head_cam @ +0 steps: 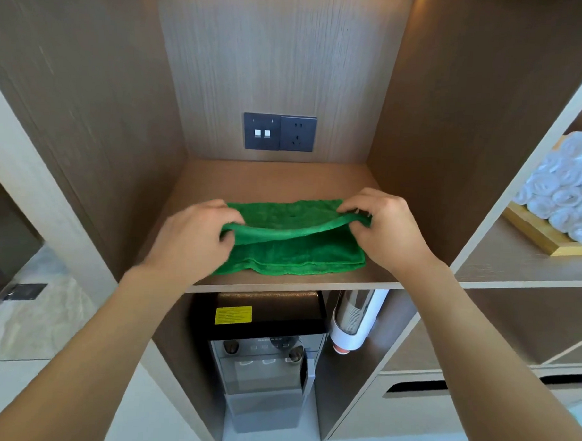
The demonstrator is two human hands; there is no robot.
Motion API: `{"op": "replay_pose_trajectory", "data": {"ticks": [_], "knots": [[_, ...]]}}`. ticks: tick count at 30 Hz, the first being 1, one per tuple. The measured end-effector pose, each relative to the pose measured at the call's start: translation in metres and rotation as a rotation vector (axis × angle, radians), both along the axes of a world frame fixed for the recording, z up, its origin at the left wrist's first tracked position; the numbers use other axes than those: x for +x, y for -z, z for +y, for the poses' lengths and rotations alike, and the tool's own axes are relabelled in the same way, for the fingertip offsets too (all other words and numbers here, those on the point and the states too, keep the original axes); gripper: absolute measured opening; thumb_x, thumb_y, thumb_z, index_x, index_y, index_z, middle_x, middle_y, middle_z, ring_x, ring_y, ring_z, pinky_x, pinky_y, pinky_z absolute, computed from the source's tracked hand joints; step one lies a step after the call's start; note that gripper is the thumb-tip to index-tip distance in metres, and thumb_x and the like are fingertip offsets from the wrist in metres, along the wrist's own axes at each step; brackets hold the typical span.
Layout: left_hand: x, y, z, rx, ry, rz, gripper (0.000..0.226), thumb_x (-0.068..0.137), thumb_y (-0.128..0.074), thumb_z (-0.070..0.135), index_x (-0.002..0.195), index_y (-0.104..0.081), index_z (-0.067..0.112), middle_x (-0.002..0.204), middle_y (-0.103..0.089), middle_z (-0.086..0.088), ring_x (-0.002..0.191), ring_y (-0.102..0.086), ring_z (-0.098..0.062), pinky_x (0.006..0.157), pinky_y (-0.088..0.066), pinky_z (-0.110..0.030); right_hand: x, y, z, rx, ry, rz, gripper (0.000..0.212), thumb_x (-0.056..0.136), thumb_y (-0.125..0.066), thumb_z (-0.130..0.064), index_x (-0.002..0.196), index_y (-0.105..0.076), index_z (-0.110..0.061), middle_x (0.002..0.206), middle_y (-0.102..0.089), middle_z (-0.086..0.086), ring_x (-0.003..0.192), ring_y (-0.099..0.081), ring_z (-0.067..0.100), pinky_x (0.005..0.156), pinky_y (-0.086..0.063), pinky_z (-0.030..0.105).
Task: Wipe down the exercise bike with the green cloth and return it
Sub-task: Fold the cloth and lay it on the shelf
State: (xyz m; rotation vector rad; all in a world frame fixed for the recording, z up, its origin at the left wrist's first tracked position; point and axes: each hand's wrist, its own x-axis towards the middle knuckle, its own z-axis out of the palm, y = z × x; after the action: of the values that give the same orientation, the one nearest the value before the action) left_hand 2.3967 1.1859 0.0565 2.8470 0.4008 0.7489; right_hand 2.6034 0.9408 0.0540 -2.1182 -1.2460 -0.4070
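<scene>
The green cloth (291, 250) lies folded on the wooden shelf (271, 179) of an open cabinet niche. My left hand (195, 239) pinches the cloth's upper layer at its left end. At the right end, my right hand (383, 224) pinches the same layer. Between both hands that top layer is lifted a little off the lower fold. No exercise bike is in view.
A dark socket and switch plate (279, 132) sits on the niche's back wall. Below the shelf stand a water dispenser (264, 352) and a cup holder tube (355, 319). On the right shelf, rolled white towels (567, 195) fill a wooden tray.
</scene>
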Motion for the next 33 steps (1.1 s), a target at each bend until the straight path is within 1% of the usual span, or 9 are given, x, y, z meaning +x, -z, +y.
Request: {"op": "replay_pose_trajectory", "data": {"ticks": [6,9,12,14,18,21,24,27,33], "knots": [[0.04,-0.048,0.034,-0.004,-0.053,-0.138,0.024,0.094,-0.067,0.013,0.109,-0.078,0.027,0.11,-0.075,-0.004,0.103,-0.068,-0.037,0.089,-0.057,-0.05,0.017,-0.031,0.022,0.03,0.121,-0.02,0.025,0.09,-0.071,-0.005,0.11,-0.081,-0.017,0.108,-0.078,0.004,0.1,-0.071,0.03,0.09,-0.06,0.049],[0.051,-0.072,0.042,0.018,-0.096,-0.282,0.024,0.093,-0.065,0.013,0.11,-0.078,0.025,0.113,-0.076,-0.004,0.104,-0.069,-0.035,0.088,-0.057,-0.045,0.017,-0.054,0.029,0.148,0.147,-0.108,0.022,0.092,-0.069,-0.008,0.108,-0.081,-0.017,0.106,-0.077,0.004,0.098,-0.071,0.028,0.087,-0.059,0.047],[0.026,-0.073,0.034,0.031,-0.077,-0.418,0.026,0.089,-0.064,0.012,0.107,-0.077,0.025,0.108,-0.075,0.002,0.101,-0.069,-0.026,0.09,-0.056,-0.041,-0.002,-0.051,0.016,0.154,0.059,-0.192,0.025,0.092,-0.068,-0.001,0.108,-0.08,-0.014,0.104,-0.074,0.003,0.095,-0.07,0.024,0.086,-0.058,0.044],[-0.002,-0.048,0.026,0.019,-0.005,-0.392,0.027,0.088,-0.068,0.005,0.106,-0.077,0.022,0.107,-0.074,0.003,0.1,-0.069,-0.025,0.092,-0.055,-0.043,-0.017,-0.024,-0.001,0.094,0.001,-0.192,0.027,0.088,-0.07,0.002,0.108,-0.08,-0.014,0.103,-0.074,0.002,0.095,-0.07,0.026,0.086,-0.059,0.045],[-0.038,0.026,0.016,-0.137,0.059,-0.125,0.034,0.082,-0.076,-0.004,0.101,-0.078,0.024,0.108,-0.074,0.007,0.104,-0.069,-0.023,0.097,-0.055,-0.045,-0.036,0.036,-0.022,-0.063,-0.086,-0.065,0.034,0.078,-0.068,0.007,0.102,-0.081,-0.015,0.104,-0.074,-0.003,0.096,-0.069,0.025,0.08,-0.061,0.046],[-0.051,0.049,0.01,-0.217,0.065,-0.122,0.037,0.082,-0.075,-0.007,0.101,-0.077,0.025,0.112,-0.072,0.012,0.109,-0.067,-0.019,0.098,-0.053,-0.041,-0.038,0.044,-0.029,-0.044,-0.053,-0.054,0.04,0.075,-0.071,0.014,0.101,-0.081,-0.015,0.105,-0.073,-0.005,0.098,-0.067,0.022,0.08,-0.06,0.045],[-0.059,0.048,0.013,-0.226,0.061,-0.137,0.034,0.082,-0.077,-0.005,0.101,-0.079,0.023,0.112,-0.073,0.013,0.108,-0.067,-0.014,0.1,-0.051,-0.034,-0.041,0.039,-0.032,-0.036,-0.034,-0.065,0.038,0.075,-0.071,0.014,0.098,-0.08,-0.014,0.103,-0.075,-0.004,0.094,-0.068,0.024,0.077,-0.061,0.046],[-0.048,0.031,0.02,-0.226,0.092,-0.092,0.029,0.083,-0.08,-0.001,0.101,-0.081,0.023,0.108,-0.075,0.011,0.105,-0.069,-0.012,0.101,-0.05,-0.03,-0.032,0.021,-0.022,0.015,-0.037,0.01,0.034,0.082,-0.071,0.009,0.105,-0.082,-0.014,0.103,-0.078,0.0,0.091,-0.072,0.023,0.084,-0.061,0.046],[0.057,-0.03,0.077,-0.248,-0.05,-0.138,0.018,0.086,-0.078,0.011,0.101,-0.083,0.019,0.1,-0.081,-0.001,0.099,-0.074,-0.021,0.091,-0.05,-0.024,0.046,-0.047,0.064,-0.065,0.144,0.12,0.021,0.091,-0.071,-0.004,0.103,-0.084,-0.016,0.1,-0.08,0.006,0.097,-0.074,0.024,0.096,-0.059,0.042]]}}
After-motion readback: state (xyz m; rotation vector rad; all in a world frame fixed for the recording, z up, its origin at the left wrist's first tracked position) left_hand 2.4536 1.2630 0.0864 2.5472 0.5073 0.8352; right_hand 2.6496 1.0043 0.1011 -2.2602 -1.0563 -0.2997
